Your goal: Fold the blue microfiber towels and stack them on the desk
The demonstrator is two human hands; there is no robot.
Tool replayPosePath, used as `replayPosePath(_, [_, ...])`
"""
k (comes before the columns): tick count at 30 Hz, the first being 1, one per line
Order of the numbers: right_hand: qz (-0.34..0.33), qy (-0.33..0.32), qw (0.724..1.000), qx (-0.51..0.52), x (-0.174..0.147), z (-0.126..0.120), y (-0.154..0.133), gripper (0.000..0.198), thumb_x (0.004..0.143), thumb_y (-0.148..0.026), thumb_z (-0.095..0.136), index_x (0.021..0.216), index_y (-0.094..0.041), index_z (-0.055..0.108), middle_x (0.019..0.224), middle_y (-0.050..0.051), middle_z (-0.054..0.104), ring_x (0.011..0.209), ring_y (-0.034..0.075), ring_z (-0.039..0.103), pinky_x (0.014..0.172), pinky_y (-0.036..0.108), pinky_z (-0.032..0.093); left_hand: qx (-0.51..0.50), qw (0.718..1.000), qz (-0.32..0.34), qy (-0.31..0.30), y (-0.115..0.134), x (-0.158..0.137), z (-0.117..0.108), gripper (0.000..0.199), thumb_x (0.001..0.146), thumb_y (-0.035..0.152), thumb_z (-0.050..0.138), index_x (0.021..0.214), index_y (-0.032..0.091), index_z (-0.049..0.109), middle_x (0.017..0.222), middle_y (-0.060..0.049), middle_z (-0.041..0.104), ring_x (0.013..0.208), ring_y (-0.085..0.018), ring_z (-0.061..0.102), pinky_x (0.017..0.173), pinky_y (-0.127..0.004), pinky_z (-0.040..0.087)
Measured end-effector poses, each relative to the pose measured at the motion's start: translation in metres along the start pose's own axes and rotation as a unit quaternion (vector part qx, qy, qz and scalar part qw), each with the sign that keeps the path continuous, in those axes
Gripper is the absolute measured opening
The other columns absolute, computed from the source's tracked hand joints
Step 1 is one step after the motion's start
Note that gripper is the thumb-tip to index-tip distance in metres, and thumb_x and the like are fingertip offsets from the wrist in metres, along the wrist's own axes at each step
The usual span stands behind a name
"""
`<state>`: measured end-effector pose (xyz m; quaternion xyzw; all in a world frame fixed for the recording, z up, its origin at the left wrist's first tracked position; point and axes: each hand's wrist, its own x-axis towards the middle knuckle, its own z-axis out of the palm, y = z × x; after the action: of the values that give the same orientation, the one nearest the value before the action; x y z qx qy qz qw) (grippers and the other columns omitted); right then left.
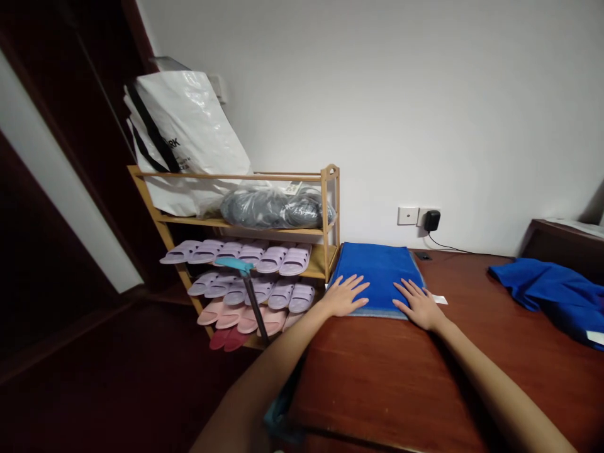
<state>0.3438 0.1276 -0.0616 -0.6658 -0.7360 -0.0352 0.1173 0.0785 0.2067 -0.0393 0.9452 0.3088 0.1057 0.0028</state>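
Note:
A blue cloth (377,267) with a grey near edge lies flat in a neat rectangle on the reddish-brown wooden table (377,384). My left hand (344,296) rests on its near left corner with the fingers spread. On the near right corner lies my right hand (418,305), palm down, its fingers apart too. A small white tag (440,300) sticks out beside the right hand. Further right, a second blue cloth (547,286) sits crumpled on the table, with a white label at its lower edge.
Left of the table stands a wooden shoe rack (330,201) with several lilac slippers (274,258), pink slippers (248,318) and a white bag (193,126). A teal-topped handle (236,264) leans before it. A black plug adapter (431,220) trails a cord along the wall.

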Motion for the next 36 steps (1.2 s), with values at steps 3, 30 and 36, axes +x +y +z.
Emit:
replayPosePath(3, [-0.002,0.007,1.000,0.003,0.015,0.006,0.007,0.071,0.086,-0.070,0.018,0.143,-0.029,0.029,0.150,0.003,0.023,0.139,0.026,0.016,0.108,0.051,0.021,0.004,1.000,-0.007,0.002,-0.008,0.011,0.005,0.055,0.094,0.059,0.027,0.143,0.034,0.029,0.152,-0.002,0.025,0.139,-0.023,0.019,0.110,-0.050,0.012])
replayPosePath(30, [0.439,0.232,0.838,-0.227,-0.166,-0.024,0.256,0.048,0.080,-0.039,0.043,0.116,-0.009,0.055,0.109,0.024,0.054,0.102,0.040,0.047,0.081,0.055,0.032,0.032,0.999,-0.010,0.036,-0.017,0.028,0.014,0.051,0.095,0.055,0.029,0.142,0.034,0.033,0.150,-0.001,0.031,0.138,-0.022,0.023,0.110,-0.044,0.015])
replayPosePath(36, [0.476,0.267,0.798,-0.254,-0.154,-0.045,0.233,0.056,0.078,-0.046,0.043,0.116,-0.005,0.054,0.118,0.027,0.047,0.108,0.039,0.041,0.091,0.055,0.023,0.026,0.999,-0.013,0.043,-0.016,0.027,0.012,0.051,0.095,0.054,0.031,0.141,0.034,0.034,0.149,-0.002,0.032,0.137,-0.023,0.025,0.109,-0.045,0.018])
